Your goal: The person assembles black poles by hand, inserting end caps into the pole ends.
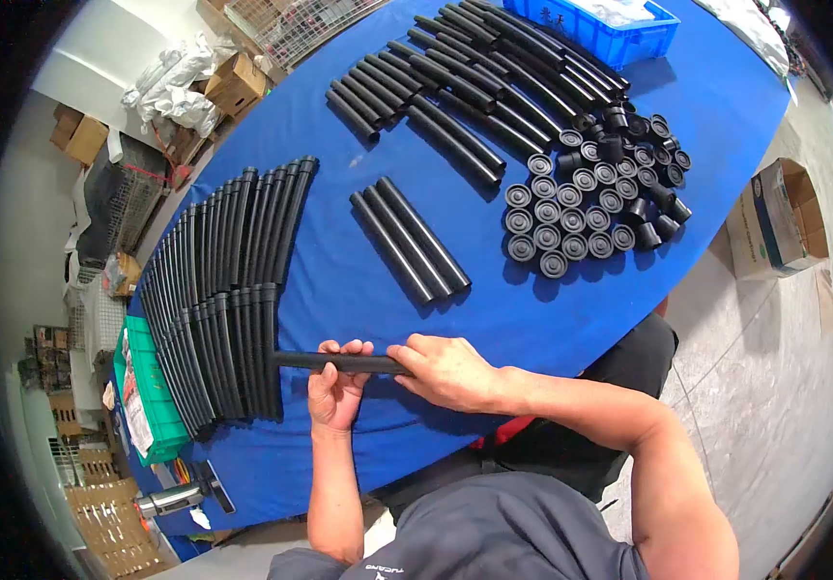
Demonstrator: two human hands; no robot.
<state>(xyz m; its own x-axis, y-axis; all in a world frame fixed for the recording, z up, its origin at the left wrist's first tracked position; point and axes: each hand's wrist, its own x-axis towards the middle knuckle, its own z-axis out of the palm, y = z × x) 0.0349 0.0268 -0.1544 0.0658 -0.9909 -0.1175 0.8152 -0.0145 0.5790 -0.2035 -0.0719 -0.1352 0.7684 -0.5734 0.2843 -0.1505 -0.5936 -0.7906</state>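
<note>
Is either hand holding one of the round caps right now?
No: the left hand and right hand both grip one black tube, while the round caps lie in a cluster farther off on the blue table.

Plain black plastic tubes [407, 242] and round black caps [571, 217] lie on a solid blue cloth worktop [726, 106]. A bright blue plastic crate [619, 34], a green crate [151, 387], brown cardboard boxes [774, 217].

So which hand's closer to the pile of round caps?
Right. The right hand grips the tube nearer the caps; the left hand holds it farther off, by the curved tubes.
</note>
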